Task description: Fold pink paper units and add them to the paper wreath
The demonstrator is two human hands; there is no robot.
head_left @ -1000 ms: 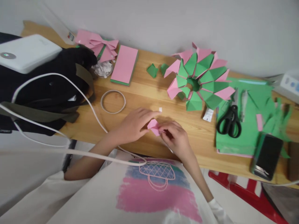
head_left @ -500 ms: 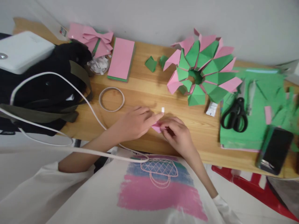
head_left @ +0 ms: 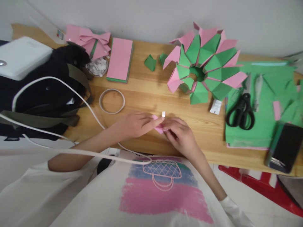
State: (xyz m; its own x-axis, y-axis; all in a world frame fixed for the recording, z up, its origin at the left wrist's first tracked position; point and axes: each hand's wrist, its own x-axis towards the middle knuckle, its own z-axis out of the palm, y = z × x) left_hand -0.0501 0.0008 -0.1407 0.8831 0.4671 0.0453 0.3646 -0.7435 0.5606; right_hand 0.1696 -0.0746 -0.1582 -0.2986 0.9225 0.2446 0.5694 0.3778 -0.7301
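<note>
A small folded pink paper (head_left: 159, 128) lies between my hands near the table's front edge. My left hand (head_left: 138, 124) reaches over its left side, the index finger extended, with a small white piece (head_left: 163, 114) at the fingertip. My right hand (head_left: 178, 132) pinches the right side of the pink paper between curled fingers. Behind my right hand stands a round green and pink folded-paper form (head_left: 201, 67) with an open centre. Two small green folded pieces (head_left: 150, 63) sit left of it.
Left: a black bag (head_left: 44, 85), white case (head_left: 23, 56), white cable (head_left: 94, 116), tape ring (head_left: 100, 101), pink paper stack (head_left: 120, 59), paper bow (head_left: 94, 39). Right: scissors (head_left: 241, 113), green sheets (head_left: 265, 126), phone (head_left: 285, 146), small white tube (head_left: 216, 106).
The view has shifted slightly. My left hand has moved a little left and down, and more of the pink paper shows beside its index finger. My right hand keeps its pinch.
</note>
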